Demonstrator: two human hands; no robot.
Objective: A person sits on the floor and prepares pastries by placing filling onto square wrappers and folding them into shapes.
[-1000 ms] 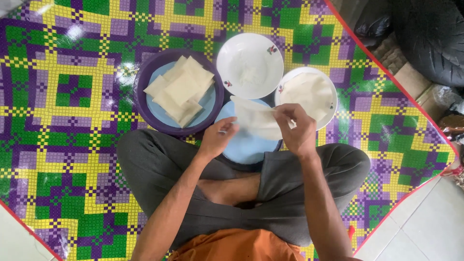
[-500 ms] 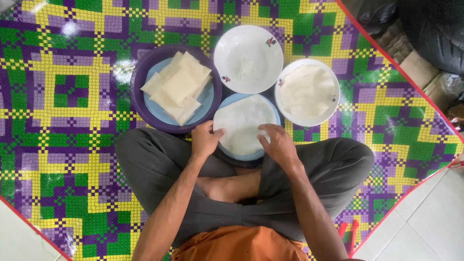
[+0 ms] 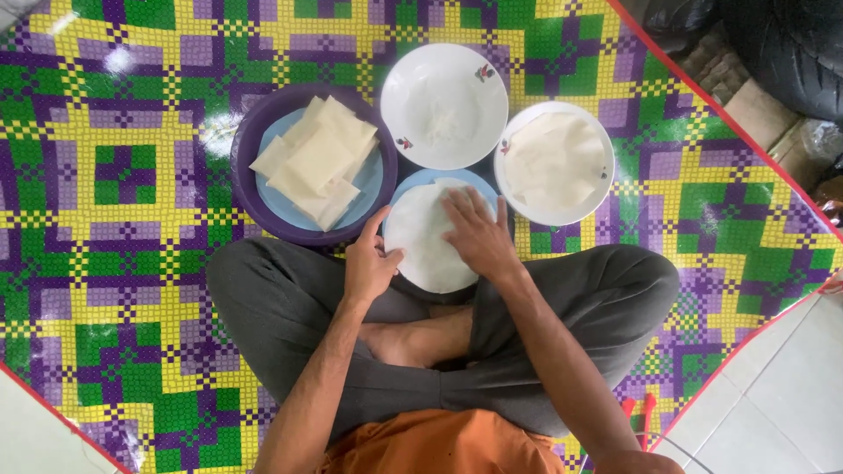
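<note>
While the person sits cross-legged on a patterned mat [image 3: 105, 175] of green, yellow and purple squares, both hands work on a round white sheet [image 3: 420, 235] spread flat over a light blue plate [image 3: 481, 181] just in front of the knees. The right hand [image 3: 476, 237] lies palm down on the sheet's right half, fingers spread and flat, its grip open and closed on nothing. The left hand [image 3: 369, 263] rests at the sheet's left edge, thumb up along the rim and fingers loosely curled; it touches the sheet and plate edge, but whether it pinches them cannot be told.

Three other dishes crowd around the plate, toward the mat's far edge. To the left stands a purple bowl [image 3: 255, 140] holding a pale blue plate with a stack of white, squarish wrappers [image 3: 318, 162]. Straight beyond the sheet is a white bowl [image 3: 444, 105] with small red marks on its rim, holding something whitish inside. To the right, touching the blue plate, sits another white bowl [image 3: 553, 160] with pale sheets lying in it.

White floor tiles [image 3: 773, 395] show past the mat's red-trimmed right edge.
</note>
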